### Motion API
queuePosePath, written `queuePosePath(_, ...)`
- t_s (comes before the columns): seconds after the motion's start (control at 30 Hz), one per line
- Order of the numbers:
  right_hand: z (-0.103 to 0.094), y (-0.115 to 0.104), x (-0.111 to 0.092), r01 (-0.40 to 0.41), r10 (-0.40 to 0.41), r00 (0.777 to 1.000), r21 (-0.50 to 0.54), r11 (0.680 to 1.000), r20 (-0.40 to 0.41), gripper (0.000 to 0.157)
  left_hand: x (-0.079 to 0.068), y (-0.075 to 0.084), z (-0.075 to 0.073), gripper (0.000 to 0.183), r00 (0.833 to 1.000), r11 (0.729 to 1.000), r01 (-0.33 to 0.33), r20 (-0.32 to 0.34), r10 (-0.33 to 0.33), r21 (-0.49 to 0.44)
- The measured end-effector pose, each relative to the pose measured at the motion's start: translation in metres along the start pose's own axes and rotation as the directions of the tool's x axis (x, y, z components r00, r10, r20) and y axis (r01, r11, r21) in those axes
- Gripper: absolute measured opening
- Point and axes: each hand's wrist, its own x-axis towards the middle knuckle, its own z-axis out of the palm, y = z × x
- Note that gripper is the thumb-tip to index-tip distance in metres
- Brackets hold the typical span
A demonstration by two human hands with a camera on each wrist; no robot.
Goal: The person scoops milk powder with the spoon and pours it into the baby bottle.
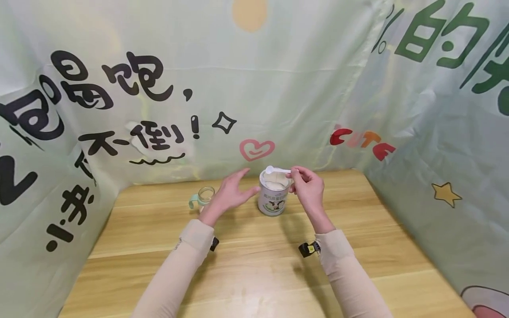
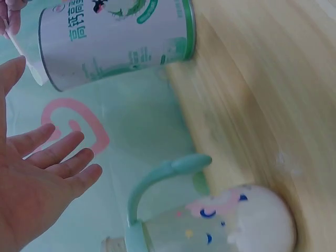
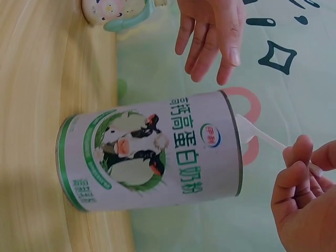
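A white milk powder can [image 1: 272, 201] with green print and a cow picture stands upright and open on the table, pale powder visible inside. My right hand [image 1: 311, 187] pinches the handle of a small white scoop [image 1: 279, 170], whose bowl is at the can's rim. In the right wrist view the scoop's bowl [image 3: 244, 128] is partly hidden by that rim. My left hand [image 1: 230, 192], fingers spread, is beside the can's left side and holds nothing. Left of the can stands a lidless baby bottle [image 2: 210, 220] with mint-green handles, partly hidden by my left hand in the head view.
The wooden table [image 1: 246, 265] ends at printed pale green cloth [image 1: 207, 53] hanging behind it and on both sides. The can and the bottle are near the table's back edge. Each wrist carries a small black camera [image 1: 308, 249].
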Motion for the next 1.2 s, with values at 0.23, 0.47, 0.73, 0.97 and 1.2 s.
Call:
queuePosePath(0.23, -0.006, 0.003, 0.0, -0.007, 0.007, 1.0, -0.005, 1.0, -0.013, 0.026, 0.006, 0.004, 0.009, 0.089, 1.0, 1.0, 0.0, -0.002, 0.0, -0.004)
queuePosePath(0.47, -0.011, 0.008, 0.0, -0.013, 0.013, 1.0, -0.024, 1.0, -0.022, 0.023, 0.009, 0.012, 0.017, 0.091, 1.0, 1.0, 0.009, 0.011, -0.009, 0.002)
queuePosePath(0.73, -0.015, 0.013, -0.001, -0.004, 0.004, 1.0, -0.036, 0.999, -0.017, 0.02, 0.013, 0.018, 0.027, 0.093, 0.999, 1.0, 0.001, 0.04, -0.002, 0.026)
queuePosePath(0.97, -0.018, 0.014, 0.0, -0.033, 0.037, 0.999, -0.105, 0.994, 0.03, 0.024, 0.014, 0.023, 0.032, 0.094, 0.999, 1.0, -0.001, 0.054, 0.0, 0.01)
queuePosePath(1.2, -0.02, 0.013, 0.001, -0.06, 0.076, 0.994, -0.199, 0.978, 0.073, 0.029, 0.017, 0.026, 0.035, 0.094, 0.998, 1.0, -0.014, 0.064, 0.013, 0.011)
